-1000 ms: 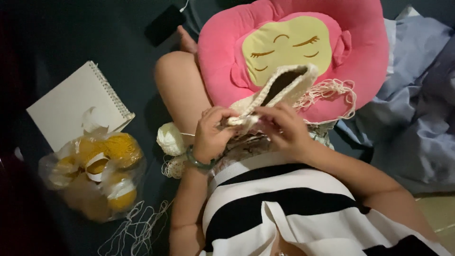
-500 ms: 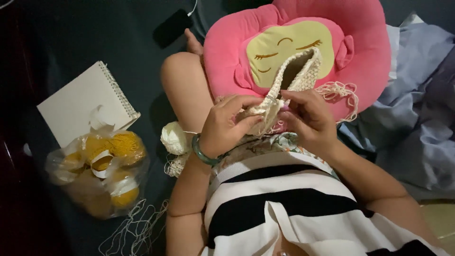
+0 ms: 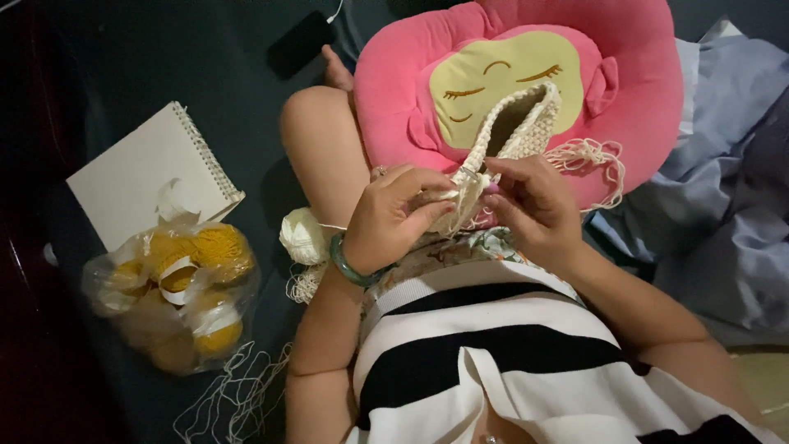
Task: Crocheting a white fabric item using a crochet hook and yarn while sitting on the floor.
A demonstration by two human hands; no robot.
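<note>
A seated person works a cream crocheted pouch [image 3: 514, 131] that rests against a round pink plush cushion with a yellow sleeping face [image 3: 526, 74] propped on the lap. The left hand [image 3: 394, 218], a green bangle [image 3: 349, 263] at its wrist, pinches the pouch's lower edge between thumb and curled fingers. The right hand [image 3: 534, 205] presses its fingertips together on the same edge, just beside the left. A small ball of cream yarn [image 3: 302, 236] lies beside the bare knee. Further left, on the dark floor, sit a clear plastic bag of yellow yarn balls [image 3: 177, 288] and a white spiral-bound notepad [image 3: 148, 177]. A black phone [image 3: 300, 43] lies beyond the foot.
</note>
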